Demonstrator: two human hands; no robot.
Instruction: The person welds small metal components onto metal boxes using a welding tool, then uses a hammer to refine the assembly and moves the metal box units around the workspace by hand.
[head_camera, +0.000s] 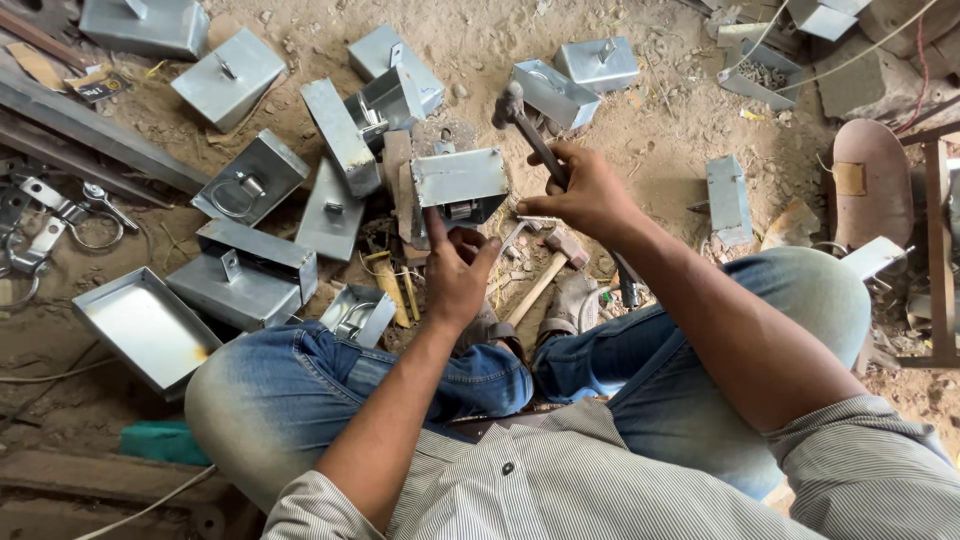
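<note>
1. Sandy floor – metal boxes scattered across the upper frame.
2. Right hand closed around a hammer, centre.
3. Left hand – fingers loosely spread, touching a box.

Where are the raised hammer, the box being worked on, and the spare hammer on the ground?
raised hammer (512, 104), head view, on its metal head.
box (458, 178), head view, on its top face.
spare hammer (566, 245), head view, on its head.

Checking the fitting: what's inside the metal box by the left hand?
Inside the open metal box, a small dark metal part shows at its lower edge. The left hand and the box's wall hide the rest.
</note>
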